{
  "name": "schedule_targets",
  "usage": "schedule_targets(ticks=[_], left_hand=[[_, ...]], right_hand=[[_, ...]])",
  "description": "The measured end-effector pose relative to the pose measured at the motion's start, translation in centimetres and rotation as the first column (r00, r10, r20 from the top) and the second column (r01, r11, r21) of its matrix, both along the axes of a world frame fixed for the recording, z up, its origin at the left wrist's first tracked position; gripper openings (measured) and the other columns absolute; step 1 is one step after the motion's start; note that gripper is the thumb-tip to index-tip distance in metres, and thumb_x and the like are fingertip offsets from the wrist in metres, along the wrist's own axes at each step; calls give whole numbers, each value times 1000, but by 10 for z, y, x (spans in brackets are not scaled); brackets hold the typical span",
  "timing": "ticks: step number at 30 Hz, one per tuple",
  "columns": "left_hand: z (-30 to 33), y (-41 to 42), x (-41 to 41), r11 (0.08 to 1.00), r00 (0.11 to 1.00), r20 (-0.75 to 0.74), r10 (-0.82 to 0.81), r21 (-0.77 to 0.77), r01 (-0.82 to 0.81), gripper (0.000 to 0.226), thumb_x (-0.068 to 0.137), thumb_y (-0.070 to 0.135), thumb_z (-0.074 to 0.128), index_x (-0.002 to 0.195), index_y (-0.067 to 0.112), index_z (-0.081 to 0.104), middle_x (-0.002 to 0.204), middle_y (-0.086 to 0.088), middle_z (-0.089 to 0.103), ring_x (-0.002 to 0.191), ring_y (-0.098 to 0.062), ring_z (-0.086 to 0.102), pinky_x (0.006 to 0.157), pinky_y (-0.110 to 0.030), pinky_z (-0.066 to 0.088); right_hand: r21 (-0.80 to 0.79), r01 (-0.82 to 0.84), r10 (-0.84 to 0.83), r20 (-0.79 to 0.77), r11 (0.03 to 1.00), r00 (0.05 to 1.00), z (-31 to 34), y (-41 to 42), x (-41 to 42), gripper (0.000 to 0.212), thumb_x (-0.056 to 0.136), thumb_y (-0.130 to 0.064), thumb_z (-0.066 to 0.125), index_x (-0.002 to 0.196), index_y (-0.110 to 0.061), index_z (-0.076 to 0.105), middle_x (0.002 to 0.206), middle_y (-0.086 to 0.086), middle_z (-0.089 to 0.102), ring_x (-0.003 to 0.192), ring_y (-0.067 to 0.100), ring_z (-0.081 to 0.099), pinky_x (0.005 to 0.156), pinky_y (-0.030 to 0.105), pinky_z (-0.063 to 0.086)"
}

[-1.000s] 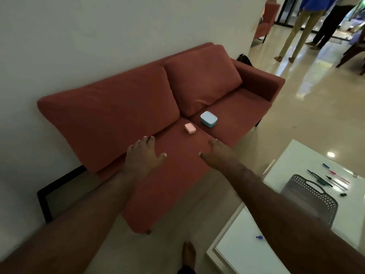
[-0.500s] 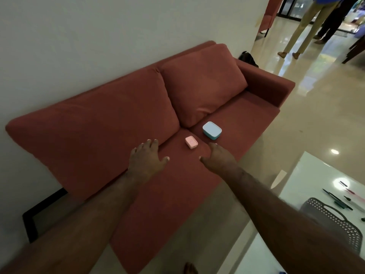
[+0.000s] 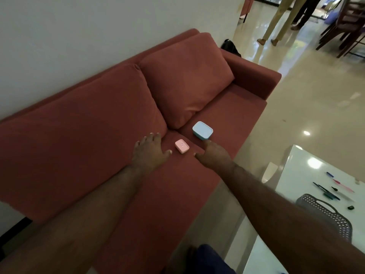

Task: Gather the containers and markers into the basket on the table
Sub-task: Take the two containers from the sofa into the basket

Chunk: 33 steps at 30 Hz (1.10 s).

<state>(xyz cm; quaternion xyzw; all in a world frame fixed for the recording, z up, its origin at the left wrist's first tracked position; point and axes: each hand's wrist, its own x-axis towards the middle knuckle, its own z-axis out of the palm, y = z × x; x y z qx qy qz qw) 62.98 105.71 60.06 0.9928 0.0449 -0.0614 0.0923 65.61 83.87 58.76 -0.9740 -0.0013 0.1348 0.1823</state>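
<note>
a: both hands are spread and hold nothing; left hand (image 3: pixel 150 153), right hand (image 3: pixel 212 156).

b: and the small pink plastic box (image 3: pixel 182 146)?

a: on the red fabric sofa (image 3: pixel 102 135) between them, just beyond the left thumb; the light blue lidded container (image 3: pixel 202 130) lies just past the right fingertips.

Open red seat fabric is being left around the small pink lidded container (image 3: pixel 182 146) and the larger blue lidded box (image 3: pixel 202 130); behind them, passage is seemingly being blocked by plump red back cushions (image 3: pixel 185 76).
</note>
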Motion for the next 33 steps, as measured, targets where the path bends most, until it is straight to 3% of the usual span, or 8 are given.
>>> schedule_targets(ticks=[15,19,25,33], left_hand=[[-87,-38,118,998,984,-165,64,-8,-66,78,87,60,51,150,19,30,158,-7,31,143,-26,33,116,-47,28],[-114,-55,138,996,979,-185,91,0,-92,79,88,59,51,151,19,28,159,-8,30,144,-26,32,116,-46,27],[-154,-70,159,993,975,-190,116,-13,-121,80,88,59,50,153,21,24,161,-5,26,147,-23,28,117,-43,24],[-187,-69,157,994,975,-196,106,-14,-111,80,89,60,47,155,23,21,163,-3,22,148,-20,25,118,-40,23]], right_hand=[[48,-80,87,-186,996,979,-131,-12,148,58,85,-45,65,128,-8,54,128,12,60,115,30,60,93,35,47],[76,-114,129,-234,991,964,-173,-4,182,52,82,-38,67,123,-7,57,124,13,63,112,31,61,93,38,50],[66,-207,217,-226,976,950,-239,23,226,61,84,-43,66,129,-4,51,128,16,59,114,34,59,92,36,45],[1,-185,178,-258,983,949,-309,53,244,69,83,-43,69,139,-13,41,139,16,45,123,35,48,98,42,44]])
